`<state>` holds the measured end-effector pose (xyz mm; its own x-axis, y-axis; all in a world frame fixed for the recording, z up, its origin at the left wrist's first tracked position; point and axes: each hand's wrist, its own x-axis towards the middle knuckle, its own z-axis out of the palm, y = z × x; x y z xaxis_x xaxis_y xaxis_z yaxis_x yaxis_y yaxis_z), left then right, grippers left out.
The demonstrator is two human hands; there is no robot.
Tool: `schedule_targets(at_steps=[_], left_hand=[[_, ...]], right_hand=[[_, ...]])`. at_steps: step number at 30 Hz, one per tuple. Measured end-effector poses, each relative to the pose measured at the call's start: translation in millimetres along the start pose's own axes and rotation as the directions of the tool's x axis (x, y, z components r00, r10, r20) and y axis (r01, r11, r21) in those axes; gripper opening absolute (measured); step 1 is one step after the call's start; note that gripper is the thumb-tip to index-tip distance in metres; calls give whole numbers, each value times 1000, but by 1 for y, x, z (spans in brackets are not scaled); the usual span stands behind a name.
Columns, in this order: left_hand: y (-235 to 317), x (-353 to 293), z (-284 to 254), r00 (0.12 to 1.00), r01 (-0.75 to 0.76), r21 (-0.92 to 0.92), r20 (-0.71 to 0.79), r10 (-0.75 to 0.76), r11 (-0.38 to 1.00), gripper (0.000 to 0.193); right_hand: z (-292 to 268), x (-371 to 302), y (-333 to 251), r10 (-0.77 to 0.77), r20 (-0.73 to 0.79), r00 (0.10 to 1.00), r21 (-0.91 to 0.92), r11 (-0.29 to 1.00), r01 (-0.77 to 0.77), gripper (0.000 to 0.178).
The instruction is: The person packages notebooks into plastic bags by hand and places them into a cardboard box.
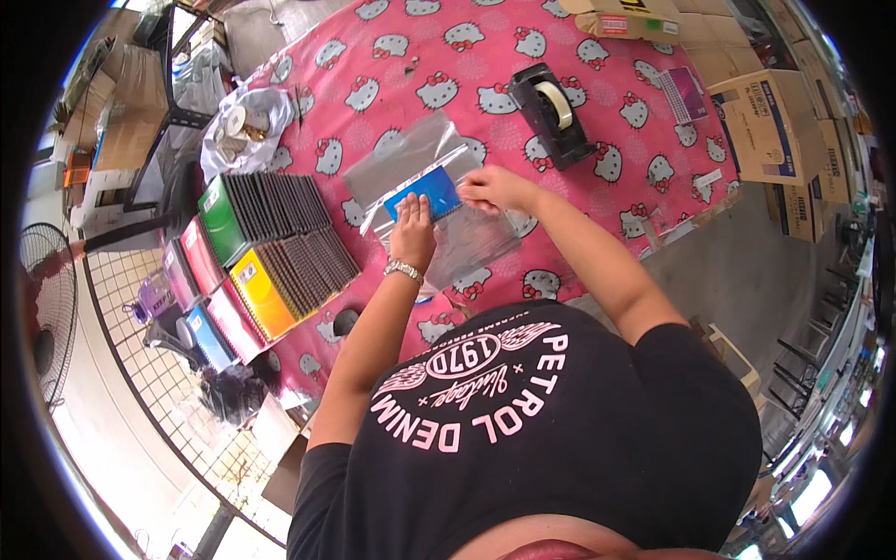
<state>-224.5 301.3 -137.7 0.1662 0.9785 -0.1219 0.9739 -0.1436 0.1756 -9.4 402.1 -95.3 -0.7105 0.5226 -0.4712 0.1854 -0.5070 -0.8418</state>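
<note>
Amid clear plastic film point(474, 254) on the worktop point(317, 93), the blue notebook point(442, 192) looks light, fairly stiff, best taken by its edges; the film seems slippery. The left hand point(413, 224) lies flat on it, grip unclosed; the right hand point(492, 191) curls at its right end, clamped or not I can't tell. Pink patterned cloth covers the worktop; a fan point(49, 317) stands left.

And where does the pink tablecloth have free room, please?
Mostly bare: pink tablecloth beyond the clear plastic sheets, left of the black tape dispenser; also between the dispenser and flat purple card. Crowded: left, under stacked multicoloured spiral notebooks.
</note>
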Motion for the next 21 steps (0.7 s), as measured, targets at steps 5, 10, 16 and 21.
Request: schedule_targets(at_steps=[5,10,16,21], left_hand=[[-3,-3,4,989,-35,-67,-142,25,997,56],[-6,-10,10,975,-66,-209,-220,19,976,61],[-12,-24,4,986,-89,249,-113,121,964,62],[-4,-40,-5,991,111,61,-78,-107,992,67]], right_hand=[[22,85,-17,-134,202,970,-941,250,230,28],[33,92,-22,-14,70,997,-976,205,72,32],[30,68,-37,-14,-216,976,-966,152,-211,37],[8,66,-53,-419,-130,899,-957,289,-4,33]])
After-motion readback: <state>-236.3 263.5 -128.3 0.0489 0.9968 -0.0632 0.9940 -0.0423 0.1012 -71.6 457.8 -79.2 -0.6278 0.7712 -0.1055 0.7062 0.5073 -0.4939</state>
